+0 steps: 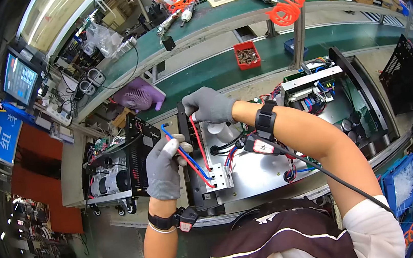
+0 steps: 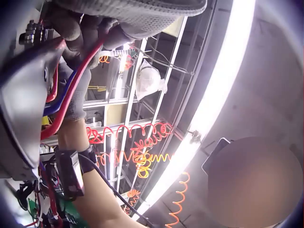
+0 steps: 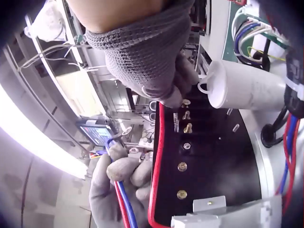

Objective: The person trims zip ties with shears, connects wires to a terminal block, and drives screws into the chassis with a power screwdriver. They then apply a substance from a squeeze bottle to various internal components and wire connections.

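Note:
In the head view my gloved left hand (image 1: 164, 170) grips a blue wire (image 1: 188, 157) and a red wire beside it, both rising from a white terminal block (image 1: 219, 178). The blue wire's bent end sticks out above the fingers. Another red wire (image 1: 199, 143) runs up to my gloved right hand (image 1: 209, 106), which pinches its upper end at the black panel's far edge. The right wrist view shows that red wire (image 3: 157, 166) beside the black panel (image 3: 218, 156), with brass bolts (image 3: 182, 166) in a row. The right fingertips partly hide the wire's end.
A white cylinder (image 1: 222, 133) stands on the metal chassis (image 1: 258, 174) under my right hand. Left of my left hand is another black-cased unit (image 1: 138, 158). A purple fan (image 1: 137, 99) and a red parts bin (image 1: 247, 55) lie beyond; an open chassis (image 1: 337, 102) sits right.

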The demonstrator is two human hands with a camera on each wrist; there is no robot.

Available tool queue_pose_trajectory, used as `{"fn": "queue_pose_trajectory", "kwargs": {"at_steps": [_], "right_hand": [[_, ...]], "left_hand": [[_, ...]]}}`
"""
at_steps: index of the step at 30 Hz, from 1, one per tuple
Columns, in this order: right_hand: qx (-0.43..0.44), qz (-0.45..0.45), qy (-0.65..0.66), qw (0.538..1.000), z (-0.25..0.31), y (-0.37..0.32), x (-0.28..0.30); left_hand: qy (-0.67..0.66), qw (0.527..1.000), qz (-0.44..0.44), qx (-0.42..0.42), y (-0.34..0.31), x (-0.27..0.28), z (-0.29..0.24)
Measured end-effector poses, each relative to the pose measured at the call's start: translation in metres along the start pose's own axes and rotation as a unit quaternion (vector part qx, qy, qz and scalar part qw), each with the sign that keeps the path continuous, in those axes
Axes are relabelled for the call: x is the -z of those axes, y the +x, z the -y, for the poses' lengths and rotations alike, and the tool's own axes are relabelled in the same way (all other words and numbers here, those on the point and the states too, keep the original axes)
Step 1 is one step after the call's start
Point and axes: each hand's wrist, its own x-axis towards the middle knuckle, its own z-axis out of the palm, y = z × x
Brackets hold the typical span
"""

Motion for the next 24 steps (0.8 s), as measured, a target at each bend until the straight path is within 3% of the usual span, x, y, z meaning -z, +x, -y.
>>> {"fn": "queue_pose_trajectory", "kwargs": {"at_steps": [6, 8, 11, 14, 16, 19, 20, 22, 23, 24], "right_hand": [[-0.046, -0.079, 0.129, 0.987, -0.003, -0.01, -0.012], [-0.047, -0.083, 0.115, 0.989, -0.006, -0.011, -0.009], [-0.008, -0.019, 0.04, 0.999, -0.01, -0.01, 0.001], [-0.051, 0.011, 0.193, 0.98, -0.012, -0.015, 0.015], [-0.028, -0.002, 0.147, 0.989, 0.003, -0.023, 0.028], [0.128, -0.027, 0.02, 0.991, 0.018, -0.037, 0.037], [0.127, -0.028, 0.023, 0.991, 0.019, -0.038, 0.036], [0.21, -0.142, -0.07, 0.965, 0.025, -0.04, 0.037], [0.236, -0.187, -0.185, 0.936, 0.028, -0.042, 0.043], [0.239, -0.185, -0.184, 0.935, 0.028, -0.041, 0.044]], "left_hand": [[0.095, 0.995, 0.033, -0.019, -0.005, -0.014, -0.002], [0.119, 0.991, 0.047, -0.027, 0.0, -0.014, -0.002], [0.158, 0.985, 0.059, -0.028, 0.002, -0.01, -0.007], [0.141, 0.986, 0.089, -0.018, 0.003, -0.003, -0.014], [0.142, 0.987, 0.073, -0.012, 0.001, -0.004, -0.017], [0.176, 0.983, 0.051, -0.005, 0.003, 0.004, -0.018], [0.179, 0.983, 0.051, -0.003, 0.004, 0.006, -0.018], [0.202, 0.977, 0.059, -0.021, 0.008, 0.009, -0.018], [0.202, 0.977, 0.058, -0.021, 0.01, 0.008, -0.016], [0.075, 0.995, 0.048, 0.047, 0.011, 0.007, -0.013]]}}
